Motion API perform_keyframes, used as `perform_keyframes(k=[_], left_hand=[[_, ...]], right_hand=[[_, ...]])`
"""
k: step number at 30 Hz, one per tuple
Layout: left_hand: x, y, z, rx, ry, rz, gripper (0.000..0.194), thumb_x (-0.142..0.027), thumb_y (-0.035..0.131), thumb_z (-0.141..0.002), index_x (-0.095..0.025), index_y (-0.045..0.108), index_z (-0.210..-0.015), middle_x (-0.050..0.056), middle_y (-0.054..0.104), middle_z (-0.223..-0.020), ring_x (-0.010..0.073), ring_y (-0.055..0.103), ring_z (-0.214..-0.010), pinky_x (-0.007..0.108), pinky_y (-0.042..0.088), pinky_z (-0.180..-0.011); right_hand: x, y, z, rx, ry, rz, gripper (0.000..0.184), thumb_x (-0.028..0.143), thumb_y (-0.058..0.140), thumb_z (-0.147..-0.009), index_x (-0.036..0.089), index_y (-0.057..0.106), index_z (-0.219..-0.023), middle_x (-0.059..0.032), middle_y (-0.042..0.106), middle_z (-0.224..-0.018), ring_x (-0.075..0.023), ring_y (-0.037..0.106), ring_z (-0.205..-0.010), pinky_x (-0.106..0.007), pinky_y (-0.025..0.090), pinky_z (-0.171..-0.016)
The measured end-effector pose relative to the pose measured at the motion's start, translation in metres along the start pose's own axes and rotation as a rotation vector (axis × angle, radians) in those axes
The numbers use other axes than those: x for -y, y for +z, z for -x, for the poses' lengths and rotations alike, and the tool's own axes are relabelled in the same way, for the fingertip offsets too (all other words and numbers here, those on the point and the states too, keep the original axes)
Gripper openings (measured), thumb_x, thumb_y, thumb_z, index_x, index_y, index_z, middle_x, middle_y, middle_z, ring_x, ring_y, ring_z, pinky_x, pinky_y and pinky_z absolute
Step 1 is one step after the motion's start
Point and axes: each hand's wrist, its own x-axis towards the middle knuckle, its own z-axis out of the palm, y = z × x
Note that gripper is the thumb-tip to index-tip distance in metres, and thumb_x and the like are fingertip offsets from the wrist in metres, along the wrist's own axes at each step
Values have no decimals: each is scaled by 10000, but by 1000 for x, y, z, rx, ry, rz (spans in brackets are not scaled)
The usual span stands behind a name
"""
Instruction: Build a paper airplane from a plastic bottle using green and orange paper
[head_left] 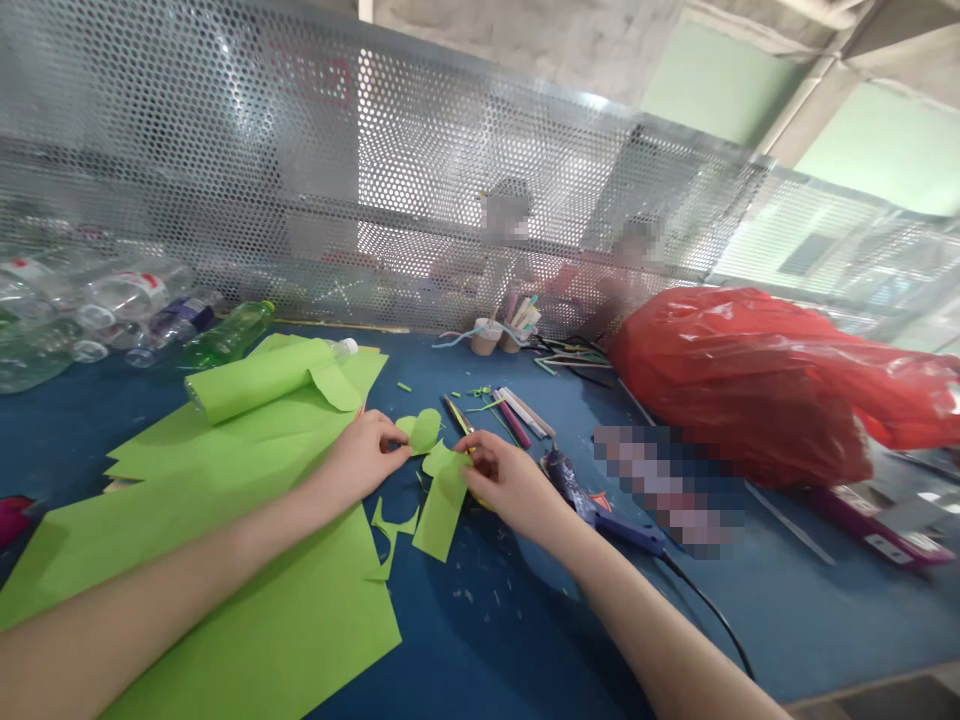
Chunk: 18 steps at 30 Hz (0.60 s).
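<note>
My left hand (366, 455) pinches the edge of a small rounded green paper cutout (423, 430) between thumb and fingertips. My right hand (510, 478) is closed on a green paper strip (442, 512) with a curved top, which hangs toward me. A pair of scissors (456, 412) lies just beyond my right hand, its handles mostly hidden by that hand. Under my left forearm spread large green paper sheets (300, 610). A curved green scrap (388, 535) lies between the sheets and the strip. Behind my left hand rests a bottle wrapped in green paper (259, 380).
A blue glue gun (600, 510) with a black cord lies right of my right hand, near several marker pens (521, 415). Plastic bottles (127, 295) line the back left. A red plastic bag (742, 370) bulges at right. Cups (487, 337) stand by the perforated metal screen (450, 170).
</note>
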Motion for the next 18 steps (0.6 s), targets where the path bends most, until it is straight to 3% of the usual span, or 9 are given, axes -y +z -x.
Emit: perform_keyframes(k=[5,8,10,12,15,18], left_hand=[[-8,-5,1,-49,59,-89,223,-161,624,-619,-202,658,-836,-8,544,-733,163,500,-623,296,389,-624],[-25,-10,9,-116,88,-90,55,-193,522,-739,-205,555,-781,-18,511,-692,159,485,-632,277,366,-597],[-40,-12,17,-137,121,-73,136,-246,427,-836,-213,522,-745,-20,496,-677,148,462,-609,267,343,-561],[-53,-13,23,-89,151,-34,237,-321,402,-883,-213,535,-719,-16,510,-655,145,472,-603,263,338,-540],[-60,-8,26,83,99,63,140,-353,584,-801,-219,569,-839,-14,594,-716,156,559,-675,257,407,-599],[-53,0,22,240,-23,237,475,-302,726,-680,-244,492,-1090,-30,636,-760,164,612,-704,276,458,-661]], right_hand=[[1,1,1,72,48,-106,175,176,491,-748,211,521,-917,71,486,-592,-126,545,-526,-238,452,-520],[2,0,0,66,48,-133,163,211,464,-790,201,538,-934,59,489,-614,-110,505,-499,-217,408,-473],[3,-1,0,47,33,-141,185,228,440,-822,193,556,-962,53,481,-629,-98,460,-482,-208,360,-450],[5,-1,0,24,8,-141,212,244,444,-843,193,580,-998,49,474,-653,-88,416,-483,-206,325,-449],[10,0,1,-19,-90,-128,233,270,463,-870,196,610,-1036,43,474,-666,-88,388,-502,-211,319,-468],[13,1,1,-41,-188,-59,262,276,442,-904,190,581,-1109,26,524,-704,-107,493,-573,-219,412,-546]])
